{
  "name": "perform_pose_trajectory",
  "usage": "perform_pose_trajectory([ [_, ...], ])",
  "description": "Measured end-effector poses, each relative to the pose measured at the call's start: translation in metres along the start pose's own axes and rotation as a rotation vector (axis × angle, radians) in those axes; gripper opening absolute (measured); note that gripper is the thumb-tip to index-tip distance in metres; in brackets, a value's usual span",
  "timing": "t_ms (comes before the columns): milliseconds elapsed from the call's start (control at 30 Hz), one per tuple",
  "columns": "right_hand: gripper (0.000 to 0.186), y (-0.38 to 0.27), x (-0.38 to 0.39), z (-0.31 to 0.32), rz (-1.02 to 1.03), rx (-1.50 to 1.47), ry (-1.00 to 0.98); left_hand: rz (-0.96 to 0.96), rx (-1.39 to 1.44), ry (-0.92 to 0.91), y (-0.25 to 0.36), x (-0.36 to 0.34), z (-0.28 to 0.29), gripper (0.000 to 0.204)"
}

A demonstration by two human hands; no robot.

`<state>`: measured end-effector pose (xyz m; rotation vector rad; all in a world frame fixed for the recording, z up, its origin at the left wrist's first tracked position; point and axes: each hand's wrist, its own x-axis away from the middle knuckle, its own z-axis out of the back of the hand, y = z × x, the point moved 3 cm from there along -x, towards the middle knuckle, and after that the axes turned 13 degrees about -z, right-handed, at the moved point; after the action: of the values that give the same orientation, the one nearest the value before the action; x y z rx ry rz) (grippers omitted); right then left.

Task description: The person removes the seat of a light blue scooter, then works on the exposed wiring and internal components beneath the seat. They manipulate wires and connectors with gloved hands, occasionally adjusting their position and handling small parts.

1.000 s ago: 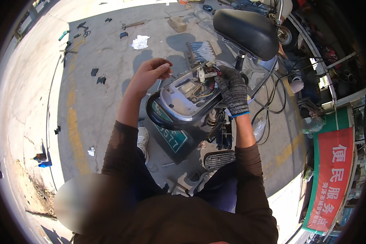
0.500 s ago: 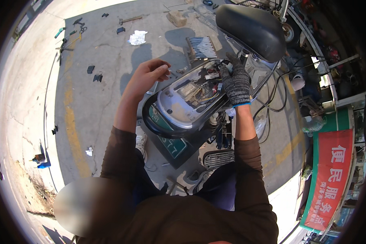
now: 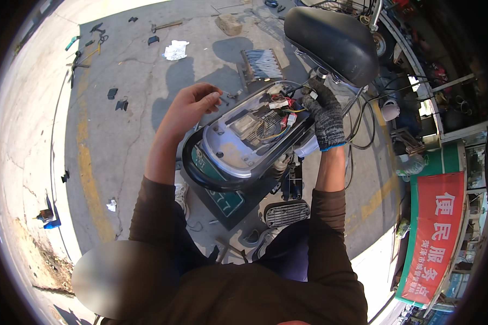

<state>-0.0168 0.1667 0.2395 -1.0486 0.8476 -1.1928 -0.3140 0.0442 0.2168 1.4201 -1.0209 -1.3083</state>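
The rear body of an electric scooter (image 3: 228, 165) lies uncovered before me, showing a metal-cased unit (image 3: 243, 127), coloured wires and red and white plugs (image 3: 284, 120). At the far right rim of this opening is my right hand (image 3: 326, 116), in a dark knitted glove. Its fingers are bent round a small white connector (image 3: 313, 95). My bare left hand (image 3: 195, 107) hovers beside the left rim, apart from the wires. Its fingers are curled in toward the thumb; whether anything small is between them is hidden.
A black seat (image 3: 333, 46) stands raised beyond the opening. On the ground lie a hammer (image 3: 166, 25), a stone (image 3: 229, 24), crumpled paper (image 3: 175, 50), a tray of long thin pieces (image 3: 263, 64) and several black parts. Cables (image 3: 363, 142) loop at right, near a red banner (image 3: 432, 238).
My right hand has drawn back slightly right from the wires, uncovering the plugs, and its fingers have bent. My left hand stays curled at the left rim. The view has shifted a little.
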Motion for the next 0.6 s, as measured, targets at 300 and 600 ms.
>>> perform_pose_trajectory([
  [300,0.033,-0.008,0.009,0.001,0.013,-0.071,-0.08,-0.005,-0.021,-0.008,0.001,-0.001,-0.003,0.023],
  [600,0.032,-0.013,0.05,0.028,0.049,-0.179,0.216,-0.027,-0.042,-0.001,0.005,0.002,-0.006,0.026],
])
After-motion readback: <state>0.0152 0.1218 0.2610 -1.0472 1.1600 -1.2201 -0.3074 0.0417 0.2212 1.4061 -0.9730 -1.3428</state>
